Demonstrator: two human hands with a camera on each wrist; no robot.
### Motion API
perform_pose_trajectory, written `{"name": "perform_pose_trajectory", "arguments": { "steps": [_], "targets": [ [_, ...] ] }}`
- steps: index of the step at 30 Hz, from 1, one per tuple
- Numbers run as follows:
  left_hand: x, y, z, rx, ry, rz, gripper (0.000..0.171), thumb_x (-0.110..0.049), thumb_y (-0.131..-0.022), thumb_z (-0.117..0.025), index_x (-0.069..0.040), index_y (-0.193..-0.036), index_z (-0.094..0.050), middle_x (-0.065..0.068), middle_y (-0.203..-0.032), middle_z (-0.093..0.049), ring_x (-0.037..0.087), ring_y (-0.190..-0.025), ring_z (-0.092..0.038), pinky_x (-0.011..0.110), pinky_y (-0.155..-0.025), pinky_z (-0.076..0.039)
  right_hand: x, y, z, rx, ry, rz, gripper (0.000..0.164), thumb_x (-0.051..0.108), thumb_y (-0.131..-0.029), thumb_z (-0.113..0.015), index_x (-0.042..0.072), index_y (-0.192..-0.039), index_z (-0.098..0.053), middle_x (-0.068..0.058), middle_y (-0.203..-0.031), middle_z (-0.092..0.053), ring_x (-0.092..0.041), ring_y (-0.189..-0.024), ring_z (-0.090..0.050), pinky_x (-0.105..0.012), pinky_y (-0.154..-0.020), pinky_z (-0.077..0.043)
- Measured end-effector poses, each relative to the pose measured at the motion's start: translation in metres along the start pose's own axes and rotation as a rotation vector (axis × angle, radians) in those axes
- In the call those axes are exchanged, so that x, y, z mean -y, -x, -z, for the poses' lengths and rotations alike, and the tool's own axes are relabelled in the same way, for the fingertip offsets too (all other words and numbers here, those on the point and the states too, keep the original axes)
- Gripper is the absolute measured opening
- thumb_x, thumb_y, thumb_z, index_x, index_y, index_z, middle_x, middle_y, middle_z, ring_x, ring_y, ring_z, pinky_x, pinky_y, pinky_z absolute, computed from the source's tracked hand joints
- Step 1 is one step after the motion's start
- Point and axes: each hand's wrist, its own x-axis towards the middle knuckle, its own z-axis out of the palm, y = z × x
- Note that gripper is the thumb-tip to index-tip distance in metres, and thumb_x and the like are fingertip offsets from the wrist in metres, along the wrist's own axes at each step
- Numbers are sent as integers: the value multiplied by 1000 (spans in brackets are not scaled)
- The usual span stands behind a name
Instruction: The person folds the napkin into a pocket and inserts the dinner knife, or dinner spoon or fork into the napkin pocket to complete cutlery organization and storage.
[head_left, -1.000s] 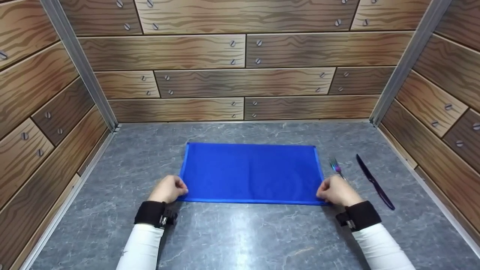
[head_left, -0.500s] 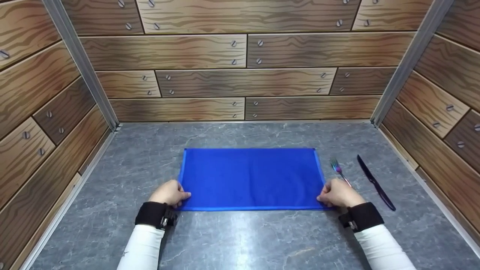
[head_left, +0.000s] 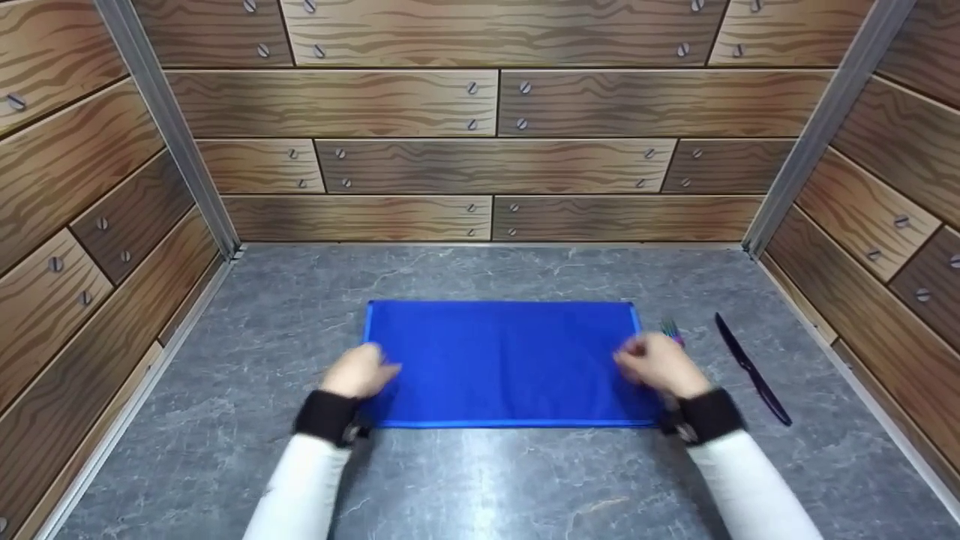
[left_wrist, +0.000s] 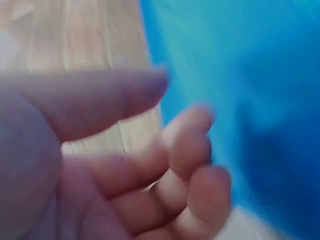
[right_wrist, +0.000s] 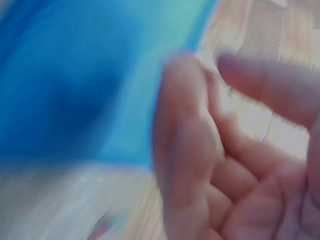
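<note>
A blue rectangular cloth point(head_left: 495, 360) with lighter blue edging lies flat on the grey surface, a faint crease down its middle. Over its left edge hovers my left hand point(head_left: 358, 370), blurred by motion. In the left wrist view its thumb point(left_wrist: 115, 100) is apart from the loosely bent fingers, with nothing held. My right hand point(head_left: 663, 364) is above the cloth's right edge. Its thumb point(right_wrist: 270, 82) and bent fingers also stand apart, holding nothing. A fork point(head_left: 671, 330) with rainbow-tinted tines is just beyond the right hand, its handle hidden by that hand.
A dark knife point(head_left: 752, 367) lies slanted to the right of the fork. Wood-patterned walls point(head_left: 480, 165) enclose the grey marbled table point(head_left: 480, 480) at the back and both sides.
The cloth has been drawn slightly toward me and laid flat. Both hands have since let go of its near corners and moved up and inward. The knife has stayed put.
</note>
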Motion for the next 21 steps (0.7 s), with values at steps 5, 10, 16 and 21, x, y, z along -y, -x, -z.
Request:
{"name": "perform_pose_trajectory", "arguments": {
  "steps": [5, 10, 16, 21],
  "targets": [
    [-71, -38, -22, -63, -57, -156, 44, -30, -113, -72, 6, -138, -75, 30, -142, -77, 49, -138, -73, 64, -120, -61, 19, -85, -70, -21, 65, 132, 48, 39, -117, -67, 3, -145, -79, -22, -143, -83, -40, -132, -80, -59, -118, -63],
    [-146, -45, -25, 10, -98, -148, 60, -22, -118, -61, 4, -171, -53, 27, -187, -42, 44, -179, -35, 66, -144, -37, 100, -126, -121, 62, 39, 134, 74, 47, -126, -40, -10, -174, -44, -35, -183, -42, -54, -176, -35, -67, -147, -27],
    [-173, -46, -21, 175, -152, -45, 72, -6, -113, -57, 2, -181, -35, 21, -197, -17, 37, -188, -9, 64, -152, -12, 156, -125, -133, 187, 53, 14, 74, 50, -126, -26, 3, -182, -33, -23, -195, -20, -45, -186, -8, -82, -145, -12],
    [-161, -62, -32, 243, -156, -3, 72, -13, -116, -53, -2, -184, -30, 21, -198, -10, 39, -188, -2, 66, -152, -7, 152, -139, -138, 299, 85, -44, 79, 56, -125, -21, 6, -185, -27, -19, -197, -14, -46, -186, -2, -85, -144, -4]
  ]
}}
